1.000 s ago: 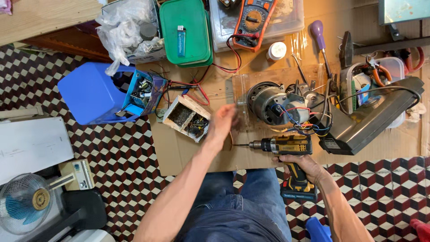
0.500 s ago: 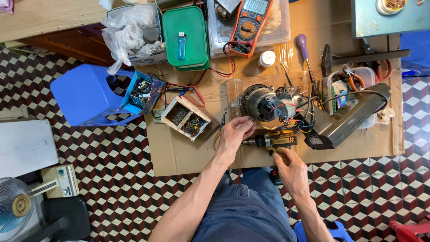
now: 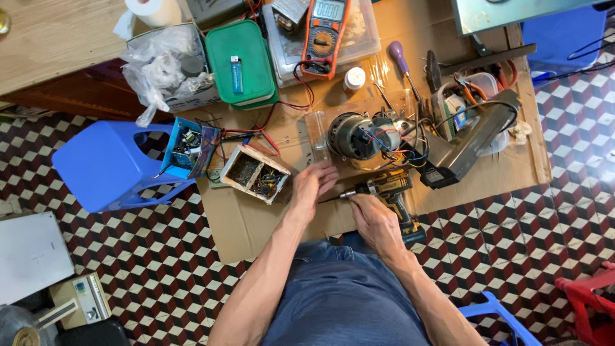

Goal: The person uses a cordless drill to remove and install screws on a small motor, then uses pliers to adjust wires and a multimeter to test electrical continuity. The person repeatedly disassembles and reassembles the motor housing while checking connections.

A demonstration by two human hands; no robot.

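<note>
Both hands at the cordless drill (image 3: 391,189): right hand (image 3: 378,221) grip around it, left hand (image 3: 312,186) spread beside.

A makeshift home repair workshop: multimeter (image 3: 325,29), motor (image 3: 353,136), cordless drill (image 3: 389,191) on floor cardboard (image 3: 243,221).

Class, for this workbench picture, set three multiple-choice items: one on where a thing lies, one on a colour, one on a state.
1. Where does the blue lighter lie?
A. on the green box's lid
B. on the tiled floor
C. inside the wooden parts box

2. What colour is the screwdriver handle near the top of the cardboard?
A. red
B. purple
C. white

3. How does the right hand stand to the cordless drill?
A. far from it
B. flat on the floor
C. on it, at the chuck end

Key: 1 A, the lighter rests on the green lid. 2 B, the handle is purple. 3 C, its fingers are at the drill's chuck, with the left hand just beside.
</note>
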